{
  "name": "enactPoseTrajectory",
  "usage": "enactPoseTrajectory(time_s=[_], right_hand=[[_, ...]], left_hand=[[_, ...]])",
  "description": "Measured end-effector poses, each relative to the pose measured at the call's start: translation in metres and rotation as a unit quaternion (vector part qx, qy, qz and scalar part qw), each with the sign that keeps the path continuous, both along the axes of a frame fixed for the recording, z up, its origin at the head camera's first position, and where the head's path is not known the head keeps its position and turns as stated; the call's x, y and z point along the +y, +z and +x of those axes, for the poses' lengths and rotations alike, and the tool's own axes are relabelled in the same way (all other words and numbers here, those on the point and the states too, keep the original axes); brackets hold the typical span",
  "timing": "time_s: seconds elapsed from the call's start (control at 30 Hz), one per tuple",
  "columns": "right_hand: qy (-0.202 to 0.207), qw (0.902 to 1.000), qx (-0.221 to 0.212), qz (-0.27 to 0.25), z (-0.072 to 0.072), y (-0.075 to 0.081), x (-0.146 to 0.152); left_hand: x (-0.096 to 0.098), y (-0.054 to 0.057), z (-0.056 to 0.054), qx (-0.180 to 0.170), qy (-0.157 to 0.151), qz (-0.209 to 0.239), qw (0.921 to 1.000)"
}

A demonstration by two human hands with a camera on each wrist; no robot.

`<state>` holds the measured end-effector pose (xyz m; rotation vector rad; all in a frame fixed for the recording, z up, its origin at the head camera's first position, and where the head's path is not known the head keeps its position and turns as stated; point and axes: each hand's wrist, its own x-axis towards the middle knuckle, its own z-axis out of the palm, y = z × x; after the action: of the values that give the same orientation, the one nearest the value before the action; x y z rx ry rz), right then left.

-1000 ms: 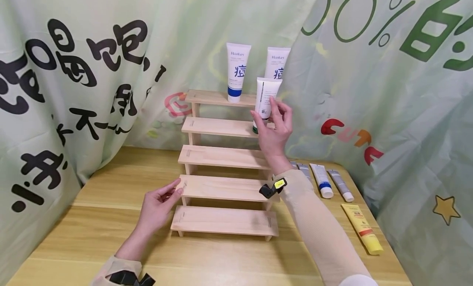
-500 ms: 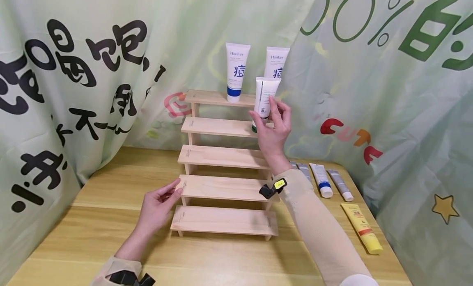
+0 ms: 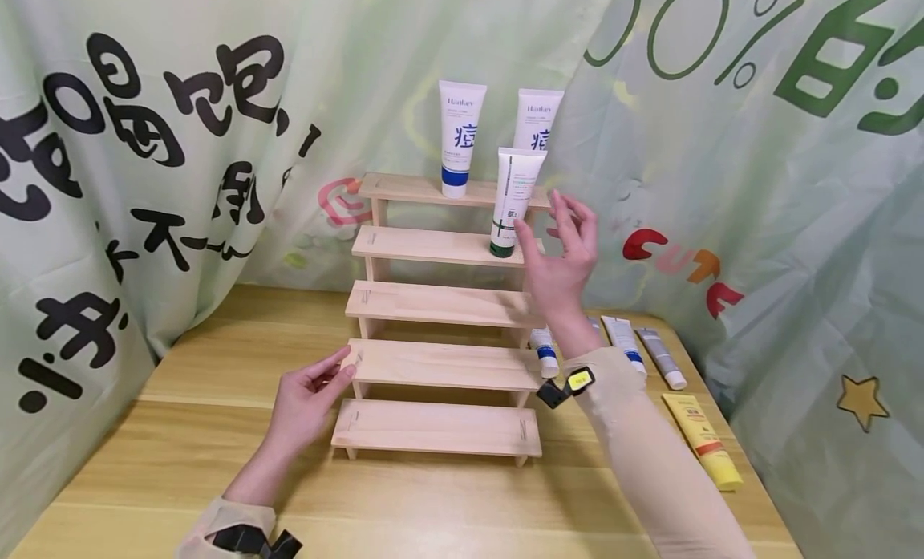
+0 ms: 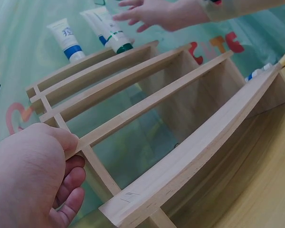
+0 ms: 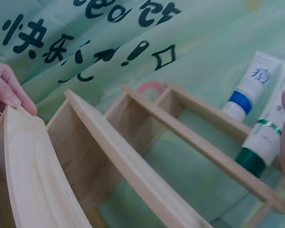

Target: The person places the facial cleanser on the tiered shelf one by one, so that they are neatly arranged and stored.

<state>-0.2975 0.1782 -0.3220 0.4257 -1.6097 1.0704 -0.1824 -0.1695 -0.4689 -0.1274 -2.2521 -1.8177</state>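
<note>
A stepped wooden display stand (image 3: 447, 366) rises from the table. My left hand (image 3: 306, 398) pinches the left end of its second-lowest step; in the left wrist view the thumb lies on top, fingers curled beneath. On the second-highest step a white squeeze tube (image 3: 516, 194) with a dark green cap stands upright. My right hand (image 3: 563, 262) is just right of it, fingers spread; the thumb is close to the tube, and I cannot tell if it touches. Two white tubes with blue bands stand on the top step: one at the middle (image 3: 460, 138), the other (image 3: 540, 114) partly hidden behind the green-capped tube.
Right of the stand lie several tubes on the table: a yellow tube (image 3: 703, 443), a grey tube (image 3: 660, 358), a white-and-blue tube (image 3: 624, 342) and another (image 3: 545, 352), partly covered by stand and arm. A printed curtain (image 3: 404, 54) hangs behind.
My right hand has let go of the green-capped tube and moved right, its fingers spreading. The tube stays upright on the step. My left hand keeps its hold on the stand.
</note>
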Motion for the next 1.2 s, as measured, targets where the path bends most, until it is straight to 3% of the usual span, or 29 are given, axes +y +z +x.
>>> enactPoseTrajectory(time_s=[0.3, 0.5, 0.67, 0.93, 1.2], right_hand=[[-0.032, 0.999, -0.032, 0.005, 0.027, 0.005, 0.046], [-0.043, 0.9938, -0.093, 0.043, 0.05, 0.005, 0.076], [-0.051, 0.9841, -0.151, 0.078, 0.072, 0.0, 0.106], [-0.062, 0.9478, -0.281, 0.138, 0.102, -0.017, 0.151], [-0.053, 0.9158, -0.348, 0.194, 0.122, -0.038, 0.189]], left_hand=[[-0.001, 0.0, -0.002, -0.003, 0.001, -0.013, 0.9999], [-0.002, -0.001, -0.001, -0.007, 0.002, -0.013, 0.9999], [0.0, -0.001, -0.001, -0.013, -0.002, -0.007, 0.9999], [0.001, -0.001, -0.002, -0.012, -0.001, 0.0, 0.9999], [0.0, -0.002, -0.001, -0.018, 0.003, 0.0, 0.9998]])
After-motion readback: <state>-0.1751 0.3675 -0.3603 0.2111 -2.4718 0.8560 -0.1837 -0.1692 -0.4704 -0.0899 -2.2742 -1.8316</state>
